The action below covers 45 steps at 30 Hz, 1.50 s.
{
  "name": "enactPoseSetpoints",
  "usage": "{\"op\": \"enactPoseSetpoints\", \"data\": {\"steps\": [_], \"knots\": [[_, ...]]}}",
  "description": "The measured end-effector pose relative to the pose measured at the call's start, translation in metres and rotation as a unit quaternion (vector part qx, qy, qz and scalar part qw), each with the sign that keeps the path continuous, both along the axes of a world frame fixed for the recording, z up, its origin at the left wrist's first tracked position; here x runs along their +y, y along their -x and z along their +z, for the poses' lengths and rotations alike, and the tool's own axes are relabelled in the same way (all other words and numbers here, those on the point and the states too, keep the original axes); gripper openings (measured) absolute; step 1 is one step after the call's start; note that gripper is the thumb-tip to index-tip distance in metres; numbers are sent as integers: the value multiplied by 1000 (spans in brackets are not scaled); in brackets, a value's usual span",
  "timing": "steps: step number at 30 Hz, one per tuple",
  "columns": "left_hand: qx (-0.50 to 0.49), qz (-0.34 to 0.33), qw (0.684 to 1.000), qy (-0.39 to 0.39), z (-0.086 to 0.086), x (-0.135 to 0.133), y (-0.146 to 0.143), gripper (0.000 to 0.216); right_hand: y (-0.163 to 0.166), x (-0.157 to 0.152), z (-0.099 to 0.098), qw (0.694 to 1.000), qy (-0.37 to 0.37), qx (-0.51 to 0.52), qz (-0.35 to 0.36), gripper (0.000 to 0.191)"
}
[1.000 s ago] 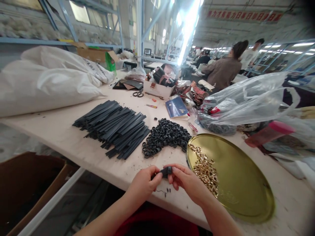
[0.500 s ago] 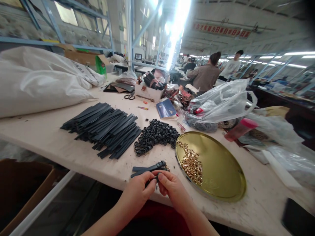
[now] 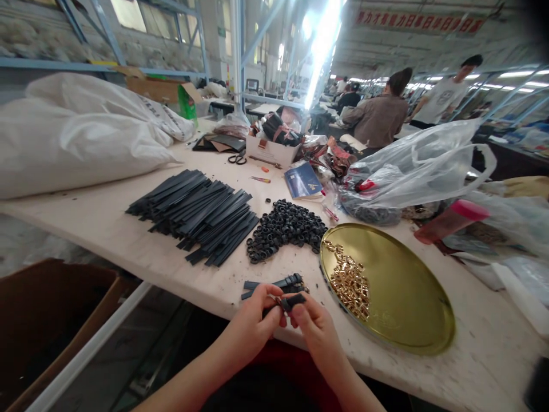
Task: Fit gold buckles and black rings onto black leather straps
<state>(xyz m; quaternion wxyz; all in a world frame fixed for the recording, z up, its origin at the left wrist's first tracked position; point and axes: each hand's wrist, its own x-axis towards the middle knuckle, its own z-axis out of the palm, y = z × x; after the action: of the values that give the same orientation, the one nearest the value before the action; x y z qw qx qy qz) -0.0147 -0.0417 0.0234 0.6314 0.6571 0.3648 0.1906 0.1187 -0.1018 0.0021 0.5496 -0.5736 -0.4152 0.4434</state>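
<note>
Near the table's front edge, my left hand [image 3: 257, 315] and my right hand [image 3: 314, 323] meet, both closed on one dark strap [image 3: 294, 300]. Its end sticks up between my fingers; the rest is partly hidden by them. Just behind my hands lie a few dark straps [image 3: 278, 282] with loops on them. Beyond these is a heap of small black loops [image 3: 291, 226]. To its left, a pile of flat black strips [image 3: 197, 214] is spread out. Small gold metal pieces [image 3: 349, 280] lie on the left side of a round gold tray [image 3: 403, 297].
A white sack [image 3: 86, 131] lies at the left. Scissors [image 3: 237, 159], a blue booklet [image 3: 303, 181] and a white box [image 3: 272, 151] are farther back. A clear plastic bag [image 3: 420, 166] and a pink-lidded container [image 3: 454, 220] stand right. Two people stand in the background.
The dark strap's end now shows above my fingers, where it was mostly covered before. My right hand's grip has shifted. The whole view has swung slightly left.
</note>
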Motion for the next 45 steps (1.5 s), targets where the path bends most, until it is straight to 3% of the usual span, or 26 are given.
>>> {"op": "enactPoseSetpoints", "data": {"steps": [2, 4, 6, 10, 13, 16, 20, 23, 25, 28, 32, 35, 39, 42, 45], "knots": [[4, 12, 1000, 15, -4, 3, 0, 18, -1, 0, 0, 996, 19, 85, -10, 47], [33, 24, 999, -1, -5, 6, 1, 21, -2, 2, 1, 983, 61, 170, -17, 41], [74, 30, 996, -36, -5, 9, 2, 21, -3, 4, 1, 968, 106, 228, 12, 30], [167, 13, 981, -99, 0, 14, 3, 21, -4, 6, -2, 928, 165, 313, 121, 30], [197, 7, 974, -109, 2, 16, 2, 20, -6, 7, -5, 917, 170, 344, 112, 29], [133, -4, 989, -64, 2, 15, 0, 17, -8, 9, -5, 945, 141, 288, 61, 29], [14, -5, 997, 76, 2, 11, -1, 16, -8, 9, -4, 994, 74, 83, -9, 27], [-20, -2, 987, 157, 3, 8, -1, 20, -7, 7, -7, 994, 61, -54, -66, 18], [-32, 6, 982, 184, 3, 6, 0, 23, -8, 5, -7, 991, 57, -100, -65, 17], [-36, 8, 975, 218, 4, 3, 3, 28, -11, 2, -3, 993, 85, -77, 25, 17], [-51, -11, 970, 237, 5, -1, 9, 30, -14, -5, 6, 983, 125, 55, 123, 24], [-51, -19, 972, 227, 9, -6, 11, 29, -13, -13, 7, 966, 141, 157, 148, 29], [-29, -47, 979, 195, 15, -12, 12, 28, -9, -20, 2, 953, 165, 223, 124, 24], [-17, -49, 981, 186, 14, -15, 12, 30, -5, -24, 2, 968, 171, 156, 95, 16], [-8, -40, 977, 209, 9, -18, 13, 27, -4, -29, 8, 987, 128, -28, 95, 7]]}}
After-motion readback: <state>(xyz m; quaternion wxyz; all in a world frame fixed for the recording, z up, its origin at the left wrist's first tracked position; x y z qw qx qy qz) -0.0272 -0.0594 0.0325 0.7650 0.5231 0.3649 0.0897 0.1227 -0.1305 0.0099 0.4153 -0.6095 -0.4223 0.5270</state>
